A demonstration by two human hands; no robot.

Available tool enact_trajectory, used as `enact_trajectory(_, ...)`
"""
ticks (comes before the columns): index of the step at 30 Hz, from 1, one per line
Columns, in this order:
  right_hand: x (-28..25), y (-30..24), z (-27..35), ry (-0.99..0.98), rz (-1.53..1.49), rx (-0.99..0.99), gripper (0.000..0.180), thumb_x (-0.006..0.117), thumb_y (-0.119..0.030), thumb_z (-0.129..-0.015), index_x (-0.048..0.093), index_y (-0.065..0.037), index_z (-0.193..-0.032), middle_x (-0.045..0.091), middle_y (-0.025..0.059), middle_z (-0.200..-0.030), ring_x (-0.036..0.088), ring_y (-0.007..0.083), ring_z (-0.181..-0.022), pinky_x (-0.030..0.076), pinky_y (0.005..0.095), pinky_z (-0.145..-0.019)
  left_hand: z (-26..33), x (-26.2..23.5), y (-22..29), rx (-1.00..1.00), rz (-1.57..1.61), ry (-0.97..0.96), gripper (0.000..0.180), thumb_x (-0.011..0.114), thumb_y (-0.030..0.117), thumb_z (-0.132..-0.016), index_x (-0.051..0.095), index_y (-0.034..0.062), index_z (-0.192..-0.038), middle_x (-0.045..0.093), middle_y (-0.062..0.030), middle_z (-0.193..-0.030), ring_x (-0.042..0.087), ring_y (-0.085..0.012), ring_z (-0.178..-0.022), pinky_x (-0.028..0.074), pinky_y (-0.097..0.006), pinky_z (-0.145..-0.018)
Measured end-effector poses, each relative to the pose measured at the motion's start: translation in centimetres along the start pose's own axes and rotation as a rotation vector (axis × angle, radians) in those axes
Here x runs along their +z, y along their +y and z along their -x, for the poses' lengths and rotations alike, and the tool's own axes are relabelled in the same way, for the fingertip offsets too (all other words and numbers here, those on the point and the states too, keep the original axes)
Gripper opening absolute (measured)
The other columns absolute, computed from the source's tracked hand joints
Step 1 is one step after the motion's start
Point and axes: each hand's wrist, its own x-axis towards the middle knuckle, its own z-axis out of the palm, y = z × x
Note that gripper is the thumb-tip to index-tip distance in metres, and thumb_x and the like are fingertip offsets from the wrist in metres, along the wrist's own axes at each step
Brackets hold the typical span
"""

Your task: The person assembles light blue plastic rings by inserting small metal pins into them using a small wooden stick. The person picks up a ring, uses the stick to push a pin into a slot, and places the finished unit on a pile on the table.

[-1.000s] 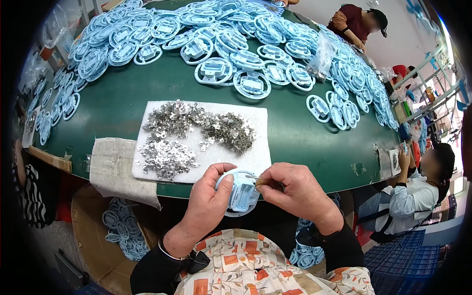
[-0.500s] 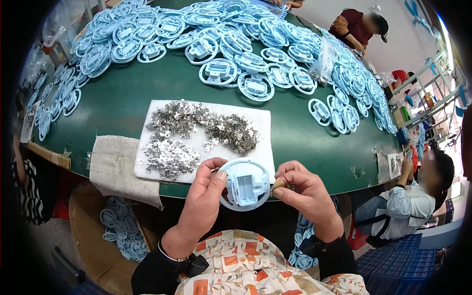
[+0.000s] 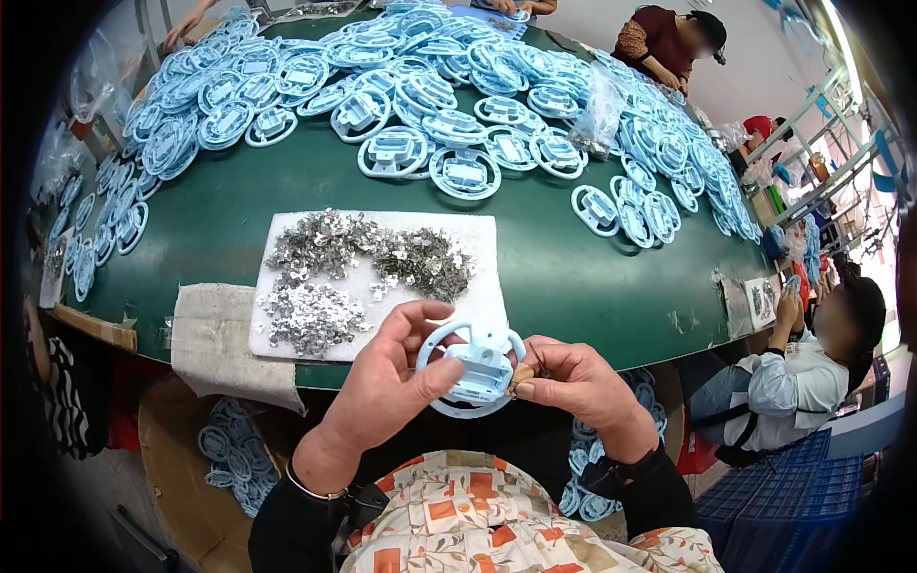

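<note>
Blue ring part pinched by left hand and right hand beside table edge.

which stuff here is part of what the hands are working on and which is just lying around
In use:
left hand
right hand
light blue plastic ring, held by both hands
small brown piece at the right fingertips

Lying about:
metal clips on white pad
blue rings on green table
grey cloth
clear bag

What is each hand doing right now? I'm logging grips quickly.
Left hand: closed on the light blue ring-shaped part, thumb across its centre block.
Right hand: pinching a small tan piece against the part's edge.
</note>
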Motion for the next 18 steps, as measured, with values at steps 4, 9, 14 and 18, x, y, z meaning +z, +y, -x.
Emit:
enact_trajectory(4,-0.5,-2.1,0.5,-0.107,0.097,0.087,0.011,0.075,-0.009,-0.091,0.071,0.001,-0.093,0.062,0.0055,-0.107,0.056,0.0131,-0.099,0.044,0.0278,-0.086,-0.7,0.2,1.6,-0.218,-0.237,-0.203,0.061,0.073,0.016,-0.095,0.042,0.0002,-0.144,0.066,-0.0058,-0.111,0.063,-0.011,-0.099,0.053,-0.027,-0.089)
enact_trajectory(9,-0.8,-2.0,0.7,0.064,0.291,-0.047,0.014,0.076,-0.014,-0.09,0.073,-0.002,-0.095,0.061,0.0072,-0.122,0.059,0.0122,-0.099,0.047,0.0254,-0.079,-0.8,0.0,-0.5,-0.199,-0.321,-0.109,0.051,0.072,0.019,-0.097,0.047,-0.0007,-0.136,0.066,-0.0063,-0.106,0.064,-0.0094,-0.093,0.055,-0.025,-0.08)
enact_trajectory(14,-0.2,-2.5,-0.1,0.269,0.564,-0.014,0.014,0.075,-0.013,-0.089,0.073,-0.001,-0.095,0.065,0.0063,-0.103,0.063,0.014,-0.086,0.049,0.0282,-0.069,-1.3,0.8,-3.6,-0.088,-0.368,0.123,0.047,0.07,0.018,-0.098,0.045,-0.0026,-0.133,0.065,-0.006,-0.104,0.062,-0.0065,-0.087,0.053,-0.023,-0.07)
enact_trajectory(18,0.7,-2.2,-1.2,0.312,0.685,-0.066,0.014,0.074,-0.012,-0.087,0.072,0.0,-0.094,0.066,0.0094,-0.083,0.066,0.0201,-0.073,0.051,0.0324,-0.064,-1.6,0.9,-4.8,-0.044,-0.348,0.186,0.048,0.07,0.017,-0.098,0.045,-0.0025,-0.134,0.066,-0.0066,-0.103,0.062,-0.0066,-0.084,0.053,-0.023,-0.069)
